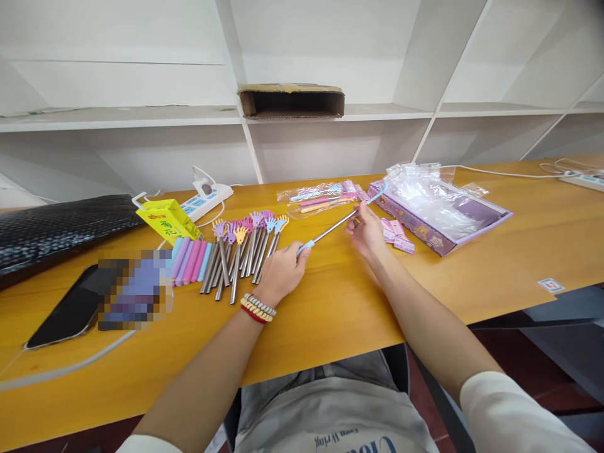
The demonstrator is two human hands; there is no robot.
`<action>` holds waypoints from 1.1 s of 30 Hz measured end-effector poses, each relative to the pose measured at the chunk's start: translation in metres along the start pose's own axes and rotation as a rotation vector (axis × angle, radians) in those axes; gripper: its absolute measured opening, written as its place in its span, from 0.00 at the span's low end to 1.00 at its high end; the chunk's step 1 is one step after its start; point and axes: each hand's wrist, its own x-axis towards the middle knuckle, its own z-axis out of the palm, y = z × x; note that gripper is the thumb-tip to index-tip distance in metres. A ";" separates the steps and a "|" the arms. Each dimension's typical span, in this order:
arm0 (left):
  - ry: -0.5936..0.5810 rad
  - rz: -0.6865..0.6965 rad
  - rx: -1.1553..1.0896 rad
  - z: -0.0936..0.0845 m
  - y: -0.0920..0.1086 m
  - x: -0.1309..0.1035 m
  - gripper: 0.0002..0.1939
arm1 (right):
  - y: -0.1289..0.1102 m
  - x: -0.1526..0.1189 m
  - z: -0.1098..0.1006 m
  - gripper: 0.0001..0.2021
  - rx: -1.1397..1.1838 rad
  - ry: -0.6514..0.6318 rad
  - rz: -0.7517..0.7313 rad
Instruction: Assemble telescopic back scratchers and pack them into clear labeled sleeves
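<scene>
A back scratcher [336,225] with a metal shaft, light-blue grip and light-blue claw is stretched between my hands above the table. My left hand [283,267] is closed around its grip end. Near the claw end, my right hand [367,231] pinches the shaft. Left of my left hand lie several metal shafts with coloured hand-shaped claws [240,236], in purple, pink, blue and yellow. Beside them is a row of coloured grip tubes [191,261]. Behind my hands are bagged back scratchers [321,196] in clear plastic. Small pink cards [399,236] lie just right of my right hand.
A purple box [436,242] at right holds clear plastic bags [438,201]. At left are a yellow box [170,217], a power strip [207,202], a dark phone [70,308] and a black bag [66,226]. A cardboard box [292,100] sits on the white shelf [391,112].
</scene>
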 end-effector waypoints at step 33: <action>-0.225 0.005 -0.145 0.010 0.034 -0.009 0.20 | 0.015 -0.054 0.046 0.33 0.172 -0.161 0.214</action>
